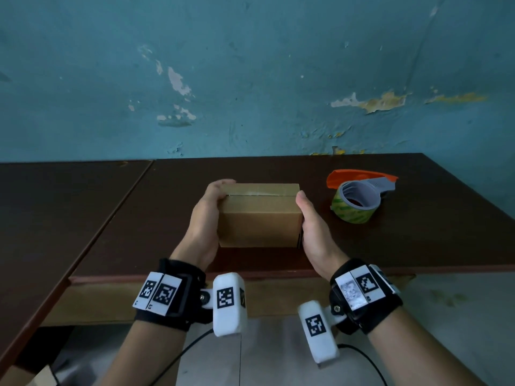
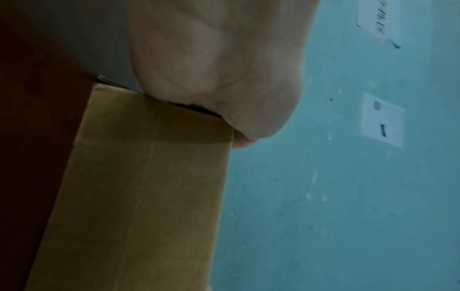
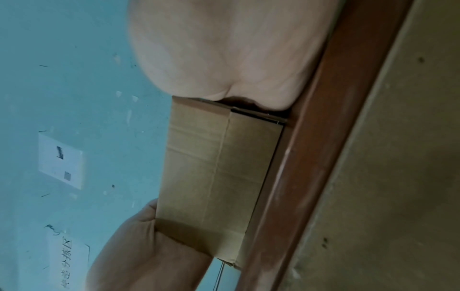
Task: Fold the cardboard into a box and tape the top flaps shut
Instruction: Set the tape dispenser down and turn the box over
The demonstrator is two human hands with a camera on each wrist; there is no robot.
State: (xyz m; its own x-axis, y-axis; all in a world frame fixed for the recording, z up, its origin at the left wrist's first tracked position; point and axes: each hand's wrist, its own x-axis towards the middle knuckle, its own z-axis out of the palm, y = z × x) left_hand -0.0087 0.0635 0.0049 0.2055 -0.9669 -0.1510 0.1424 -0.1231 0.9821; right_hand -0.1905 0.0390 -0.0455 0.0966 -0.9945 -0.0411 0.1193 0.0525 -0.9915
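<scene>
A closed brown cardboard box (image 1: 259, 218) stands on the dark brown table (image 1: 133, 218) near its front edge, with a strip of clear tape along the top seam (image 1: 262, 193). My left hand (image 1: 206, 215) holds the box's left end, fingertips curled over the far top corner. Against the right end lies my right hand (image 1: 315, 227), thumb straight up along the edge; its fingers are hidden. The left wrist view shows the palm (image 2: 211, 69) on the box (image 2: 139, 187). In the right wrist view my right palm (image 3: 236, 49) meets the box (image 3: 216, 167), and the left hand (image 3: 149, 246) is at the far end.
A tape dispenser (image 1: 359, 196) with an orange and grey handle and a greenish roll sits on the table to the right of the box. A peeling blue wall (image 1: 250, 79) rises behind the table. A second table top (image 1: 55, 204) adjoins on the left.
</scene>
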